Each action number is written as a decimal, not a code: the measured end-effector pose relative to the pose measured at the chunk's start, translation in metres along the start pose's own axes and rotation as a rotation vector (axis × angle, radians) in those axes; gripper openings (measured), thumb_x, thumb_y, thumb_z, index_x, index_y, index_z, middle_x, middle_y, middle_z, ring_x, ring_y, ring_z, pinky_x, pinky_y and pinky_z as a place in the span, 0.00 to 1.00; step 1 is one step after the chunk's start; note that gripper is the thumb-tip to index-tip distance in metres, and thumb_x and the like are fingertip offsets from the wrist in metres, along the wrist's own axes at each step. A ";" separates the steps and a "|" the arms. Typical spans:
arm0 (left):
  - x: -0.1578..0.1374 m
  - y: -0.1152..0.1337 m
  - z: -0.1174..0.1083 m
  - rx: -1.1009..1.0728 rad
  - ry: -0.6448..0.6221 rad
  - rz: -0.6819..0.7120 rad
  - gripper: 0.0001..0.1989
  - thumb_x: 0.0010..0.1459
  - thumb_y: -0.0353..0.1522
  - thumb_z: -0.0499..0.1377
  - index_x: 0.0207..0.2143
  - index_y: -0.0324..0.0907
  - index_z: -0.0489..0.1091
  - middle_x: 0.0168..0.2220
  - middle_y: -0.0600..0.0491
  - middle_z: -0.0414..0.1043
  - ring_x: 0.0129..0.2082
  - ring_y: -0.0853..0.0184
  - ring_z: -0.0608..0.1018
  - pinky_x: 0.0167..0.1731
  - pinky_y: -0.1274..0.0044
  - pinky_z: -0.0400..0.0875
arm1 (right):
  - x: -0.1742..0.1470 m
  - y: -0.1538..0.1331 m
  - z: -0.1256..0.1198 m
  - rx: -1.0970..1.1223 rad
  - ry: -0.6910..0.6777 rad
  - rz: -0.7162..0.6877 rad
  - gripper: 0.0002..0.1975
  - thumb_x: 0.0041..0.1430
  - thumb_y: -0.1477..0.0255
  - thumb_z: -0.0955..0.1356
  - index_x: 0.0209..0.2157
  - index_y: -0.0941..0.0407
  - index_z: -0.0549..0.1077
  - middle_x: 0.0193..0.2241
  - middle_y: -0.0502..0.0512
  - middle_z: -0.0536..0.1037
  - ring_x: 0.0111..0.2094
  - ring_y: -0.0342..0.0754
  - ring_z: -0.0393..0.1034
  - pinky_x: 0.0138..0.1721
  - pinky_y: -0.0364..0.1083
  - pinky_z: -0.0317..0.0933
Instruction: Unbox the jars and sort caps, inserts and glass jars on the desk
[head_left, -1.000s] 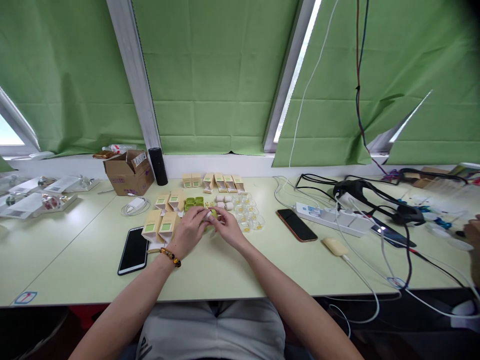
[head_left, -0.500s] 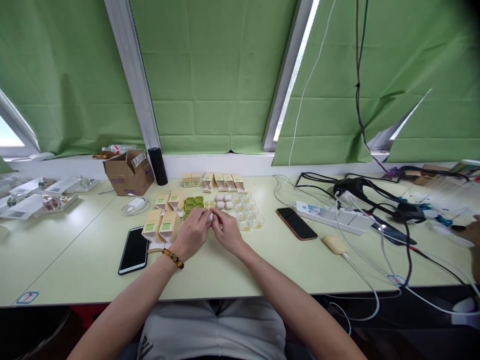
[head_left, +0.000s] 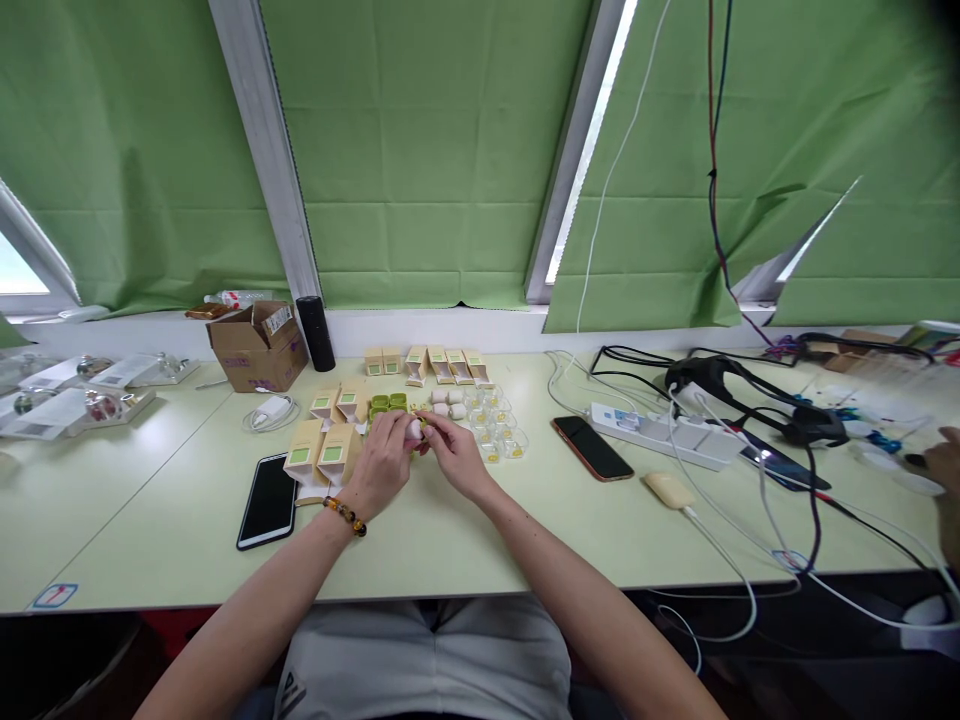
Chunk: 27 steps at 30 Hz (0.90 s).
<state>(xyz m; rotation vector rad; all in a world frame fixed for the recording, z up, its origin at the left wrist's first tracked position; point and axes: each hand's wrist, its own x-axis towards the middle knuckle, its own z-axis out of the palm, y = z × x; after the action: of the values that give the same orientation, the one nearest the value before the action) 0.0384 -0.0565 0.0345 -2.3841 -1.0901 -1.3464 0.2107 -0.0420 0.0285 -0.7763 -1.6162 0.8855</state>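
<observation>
My left hand (head_left: pixel 381 462) is closed around a small pale pink cylinder (head_left: pixel 413 430), whose end shows at the fingertips. Close against it, the fingers of my right hand (head_left: pixel 456 456) are pinched together; what lies between them is too small to make out. Just beyond my hands are several green square cups (head_left: pixel 388 402), partly covered by the left hand. More pale pink cylinders (head_left: pixel 448 397) lie behind the right hand. To their right stand clear plastic cups (head_left: pixel 501 425) with yellow bits at the bottom.
Open cream boxes with green squares (head_left: pixel 341 455) stand left of my hands, and smaller cream boxes (head_left: pixel 440 364) line the back. Phones lie on both sides, one black (head_left: pixel 268 500). A power strip (head_left: pixel 667 435) with cables is at right. Another person's hand (head_left: pixel 943 465) shows at the right edge.
My fingertips have shifted slightly left and turned, showing more of the pale pink cylinder's end. The right fingers have drawn a little apart from the left. Another person's hand has come further into view at right.
</observation>
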 end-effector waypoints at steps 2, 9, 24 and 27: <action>-0.001 -0.001 -0.001 -0.040 0.010 -0.011 0.18 0.69 0.28 0.52 0.60 0.42 0.65 0.52 0.40 0.69 0.54 0.53 0.72 0.55 0.58 0.73 | 0.001 -0.002 -0.004 0.050 -0.034 -0.021 0.21 0.65 0.59 0.71 0.57 0.51 0.76 0.49 0.59 0.81 0.30 0.46 0.76 0.38 0.50 0.75; 0.004 -0.003 -0.002 -0.186 0.020 -0.079 0.14 0.69 0.28 0.52 0.56 0.43 0.66 0.50 0.42 0.70 0.52 0.56 0.73 0.53 0.61 0.73 | 0.004 -0.002 -0.011 0.072 -0.051 -0.040 0.25 0.55 0.62 0.77 0.54 0.51 0.78 0.47 0.57 0.80 0.35 0.45 0.74 0.42 0.50 0.75; 0.015 -0.039 0.002 -1.233 0.339 -0.742 0.17 0.65 0.43 0.64 0.49 0.42 0.72 0.50 0.44 0.77 0.52 0.60 0.80 0.59 0.60 0.74 | 0.012 0.000 -0.023 0.272 0.196 0.085 0.26 0.54 0.56 0.77 0.51 0.53 0.75 0.45 0.57 0.81 0.30 0.48 0.78 0.30 0.48 0.73; 0.016 -0.040 0.000 -1.423 0.337 -0.791 0.13 0.65 0.39 0.64 0.48 0.41 0.73 0.49 0.43 0.79 0.54 0.59 0.80 0.63 0.58 0.72 | 0.006 0.001 -0.015 0.210 0.148 0.072 0.25 0.56 0.57 0.76 0.52 0.53 0.75 0.44 0.57 0.81 0.28 0.47 0.77 0.29 0.47 0.71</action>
<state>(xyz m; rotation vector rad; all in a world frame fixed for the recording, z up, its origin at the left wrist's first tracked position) 0.0165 -0.0203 0.0408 -2.0923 -1.1783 -3.5704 0.2241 -0.0344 0.0325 -0.7378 -1.3487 1.0076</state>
